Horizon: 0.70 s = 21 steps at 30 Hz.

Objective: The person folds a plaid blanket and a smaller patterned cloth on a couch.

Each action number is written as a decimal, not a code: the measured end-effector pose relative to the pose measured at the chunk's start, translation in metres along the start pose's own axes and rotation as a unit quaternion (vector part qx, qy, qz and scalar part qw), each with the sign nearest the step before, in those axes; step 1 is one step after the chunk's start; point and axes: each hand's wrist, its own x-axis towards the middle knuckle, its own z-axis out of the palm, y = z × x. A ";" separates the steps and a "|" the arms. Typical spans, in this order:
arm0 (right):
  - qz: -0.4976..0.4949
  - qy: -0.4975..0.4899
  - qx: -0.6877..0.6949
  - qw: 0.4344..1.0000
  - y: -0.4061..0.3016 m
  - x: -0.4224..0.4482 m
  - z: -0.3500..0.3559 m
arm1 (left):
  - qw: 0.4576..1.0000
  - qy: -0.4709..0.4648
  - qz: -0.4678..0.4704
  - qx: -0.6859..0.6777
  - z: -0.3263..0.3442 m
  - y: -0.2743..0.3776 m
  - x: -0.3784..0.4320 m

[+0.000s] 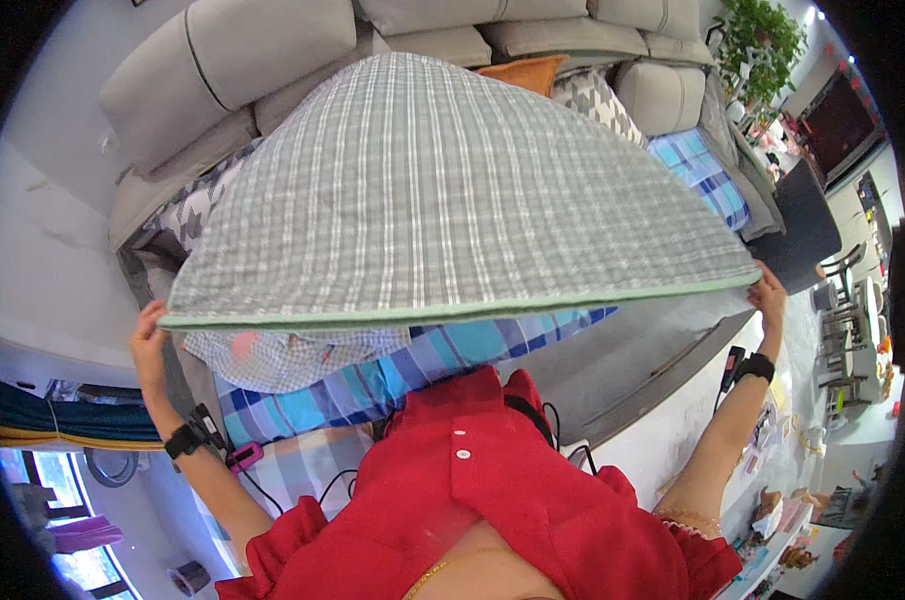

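A grey-and-white checked quilt (437, 195) with a pale green border spreads out in front of me, its far side billowing up towards the sofa. At the left end of its near edge, my left hand (149, 334) pinches the green border. My right hand (767, 292) grips the opposite end, so the near edge stretches almost straight between them. Beneath the quilt, a blue checked cloth (490, 341) and a pale checked fabric with pink patches (272, 360) show partly; the quilt hides the rest.
A grey sofa (272, 45) curves along the back, with an orange cushion (527, 73) and a houndstooth cushion (595, 101). Blue checked fabric (700, 176) lies on its right part. A pink device (246, 455) and black cables (336, 480) are near my left arm. A potted plant (760, 52) stands far right.
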 end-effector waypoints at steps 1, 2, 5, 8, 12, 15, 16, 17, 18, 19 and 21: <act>0.020 -0.044 -0.018 0.999 0.013 -0.010 0.002 | 1.000 -0.005 -0.007 0.004 0.004 -0.009 -0.009; 0.052 -0.060 -0.037 0.996 0.025 -0.017 0.005 | 0.997 -0.025 -0.030 0.070 0.009 -0.019 -0.017; 0.116 -0.093 -0.015 0.989 0.061 -0.042 0.039 | 0.979 -0.082 -0.058 0.175 0.011 -0.058 -0.035; 0.148 -0.093 0.029 0.984 0.121 -0.055 0.043 | 0.971 -0.133 -0.105 0.169 0.030 -0.082 -0.048; 0.201 -0.043 0.067 0.976 0.163 -0.090 0.054 | 0.958 -0.161 -0.185 0.147 0.042 -0.094 -0.073; 0.289 0.007 0.044 0.956 0.207 -0.104 0.029 | 0.946 -0.185 -0.220 0.153 0.035 -0.133 -0.084; 0.290 0.002 0.158 0.944 0.202 -0.116 0.031 | 0.930 -0.206 -0.238 0.191 0.031 -0.138 -0.088; 0.294 -0.001 0.158 0.943 0.196 -0.122 0.037 | 0.912 -0.227 -0.255 0.229 0.027 -0.142 -0.092; 0.318 0.020 0.137 0.938 0.184 -0.130 0.039 | 0.911 -0.230 -0.255 0.229 0.031 -0.140 -0.089; 0.342 0.040 0.116 0.932 0.179 -0.135 0.040 | 0.924 -0.213 -0.250 0.196 0.033 -0.137 -0.086; 0.353 0.046 0.068 0.932 0.208 -0.126 0.030 | 0.935 -0.198 -0.245 0.162 0.040 -0.126 -0.072</act>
